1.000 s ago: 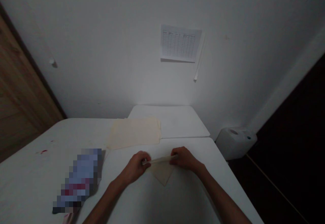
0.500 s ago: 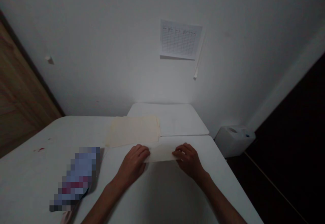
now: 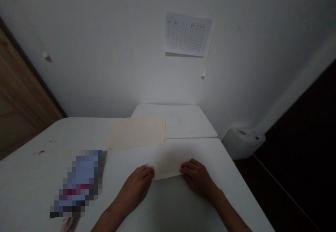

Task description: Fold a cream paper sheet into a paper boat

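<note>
A small cream sheet of paper (image 3: 168, 163) lies flat on the white table (image 3: 170, 204) in front of me. My left hand (image 3: 136, 186) rests palm down with its fingertips pressing the sheet's near left corner. My right hand (image 3: 198, 177) lies at the near right corner, fingers curved and pressing on the paper's edge. Neither hand has lifted the sheet.
A stack of larger cream sheets (image 3: 138, 132) lies farther back on the table. A pixelated blurred object (image 3: 77, 183) sits at the left. A second white table (image 3: 175, 120) abuts the wall. A printed chart (image 3: 187, 34) hangs on the wall. A white container (image 3: 243, 142) stands on the floor at the right.
The sheet was held folded, with a triangular flap hanging; it has been opened out and laid flat. Both hands moved toward me and now press its near edge.
</note>
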